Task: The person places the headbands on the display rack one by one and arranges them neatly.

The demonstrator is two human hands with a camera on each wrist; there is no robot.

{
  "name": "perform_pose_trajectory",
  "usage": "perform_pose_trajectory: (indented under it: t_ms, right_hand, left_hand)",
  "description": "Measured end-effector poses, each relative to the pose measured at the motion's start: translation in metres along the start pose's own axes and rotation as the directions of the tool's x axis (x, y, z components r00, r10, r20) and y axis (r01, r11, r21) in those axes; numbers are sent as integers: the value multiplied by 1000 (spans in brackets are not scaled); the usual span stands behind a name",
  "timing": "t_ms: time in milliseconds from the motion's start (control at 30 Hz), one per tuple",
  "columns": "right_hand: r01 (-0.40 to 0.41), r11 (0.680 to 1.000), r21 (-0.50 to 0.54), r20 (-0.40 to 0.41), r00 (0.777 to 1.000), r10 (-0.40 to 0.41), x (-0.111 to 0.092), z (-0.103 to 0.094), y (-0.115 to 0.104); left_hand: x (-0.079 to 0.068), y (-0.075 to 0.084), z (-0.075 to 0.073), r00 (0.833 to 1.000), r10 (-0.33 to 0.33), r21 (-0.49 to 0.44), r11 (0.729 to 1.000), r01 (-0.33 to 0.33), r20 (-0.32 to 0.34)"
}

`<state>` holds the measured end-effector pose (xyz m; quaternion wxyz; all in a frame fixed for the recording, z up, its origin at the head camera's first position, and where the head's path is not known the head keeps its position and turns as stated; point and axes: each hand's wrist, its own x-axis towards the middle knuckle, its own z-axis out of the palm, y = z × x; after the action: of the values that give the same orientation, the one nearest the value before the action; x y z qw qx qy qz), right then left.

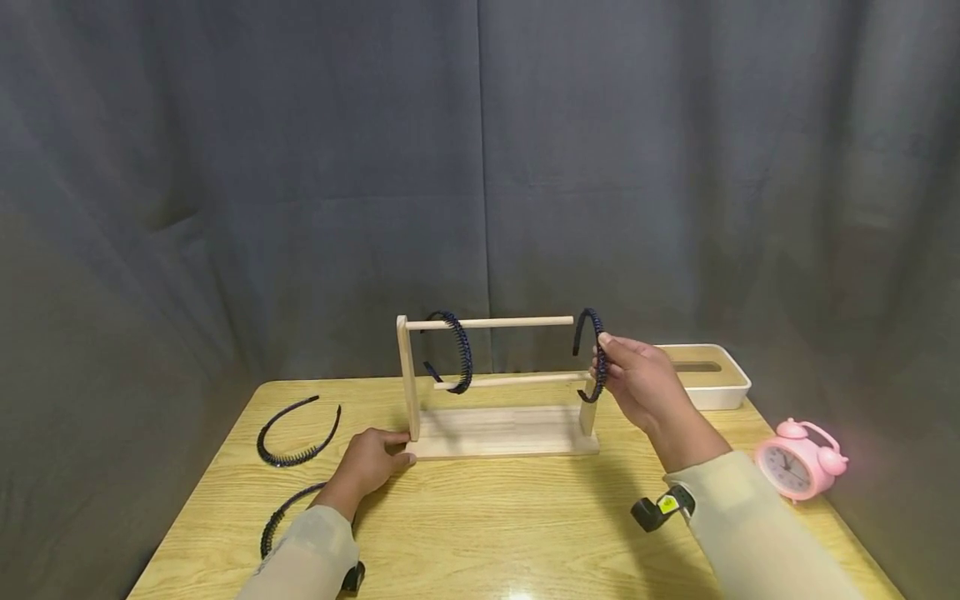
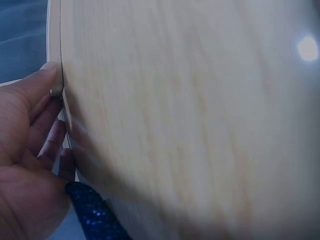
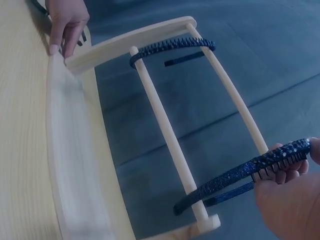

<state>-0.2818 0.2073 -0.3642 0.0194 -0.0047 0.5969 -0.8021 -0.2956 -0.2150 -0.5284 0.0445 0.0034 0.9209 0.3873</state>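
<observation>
A wooden rack has a flat base, a tall left post, a short right post and two horizontal rods. My left hand grips the left end of its base, thumb at the front corner. One dark blue toothed headband hangs around the rods towards the left. With thumb and fingers, my right hand pinches another dark blue headband, upright by the top rod's free right end. In the right wrist view, this headband overlaps the lower rod near the short post.
Two more headbands lie on the table at the left, one open loop behind and one partly hidden by my left forearm. At the right stand a white box with a slotted wooden lid and a pink alarm clock. Grey curtains enclose the table.
</observation>
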Motion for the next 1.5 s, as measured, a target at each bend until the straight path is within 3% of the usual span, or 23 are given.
perform_pose_trajectory:
  t_ms: [400,867,1500]
  right_hand:
    - [0,1000,1,30,1000,0,16,34,17]
    - [4,1000,-11,128,992,-2,28,82,50]
    - [43,999,-11,186,982,-41,46,107,71]
  left_hand:
    - [-1,0,-2,1000,10,6,1000,-10,-2]
    - [0,-1,-1,1000,0,1,1000,0,-12]
    - [-3,0,0,1000,1,-1,1000,-1,-13]
